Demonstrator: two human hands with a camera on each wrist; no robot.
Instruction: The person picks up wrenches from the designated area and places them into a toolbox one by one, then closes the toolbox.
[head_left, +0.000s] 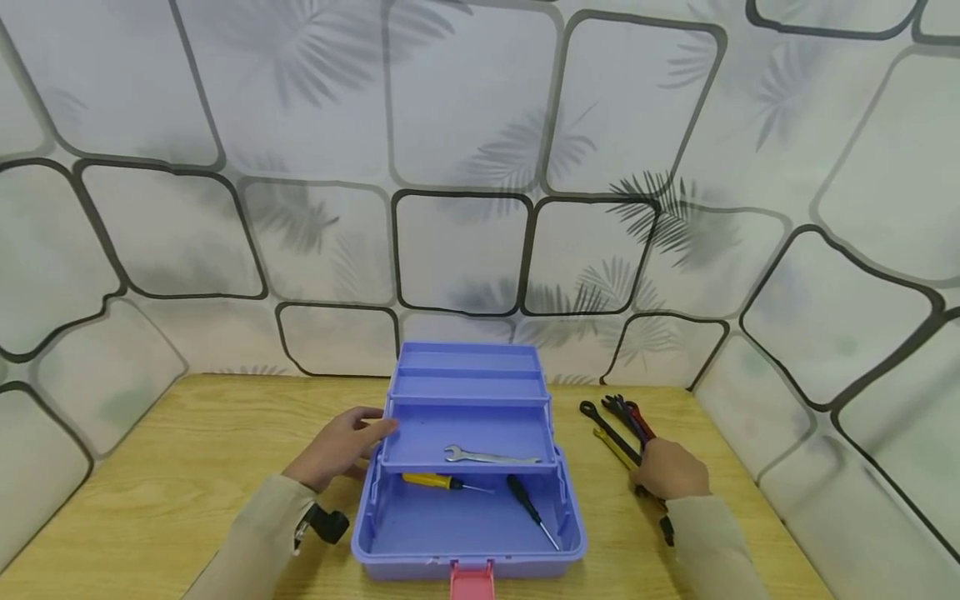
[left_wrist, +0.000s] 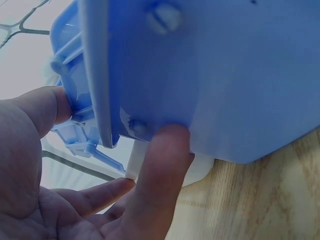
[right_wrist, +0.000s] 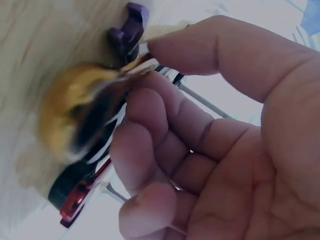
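Note:
A purple-blue toolbox [head_left: 468,533] stands with its lid and stepped tray [head_left: 472,425] raised. My left hand [head_left: 341,446] holds its left side. In the left wrist view the thumb [left_wrist: 47,107] lies at the tray linkage and a finger touches the outer wall [left_wrist: 240,80]. A silver open-end wrench [head_left: 487,457] lies in the tray. Below, a yellow-handled screwdriver [head_left: 431,480] and a black-handled screwdriver [head_left: 525,496] lie in the box. Right of it, my right hand [head_left: 671,471] pinches a yellow wrench [right_wrist: 65,105], blurred in the right wrist view, between thumb and forefinger.
Around the right hand lie a black wrench [head_left: 607,425], a red tool [head_left: 639,421] and a purple-ended tool [right_wrist: 127,30] on the wooden table [head_left: 187,467]. A pink latch [head_left: 472,581] hangs at the toolbox front. Patterned walls [head_left: 465,250] enclose the table's back and sides.

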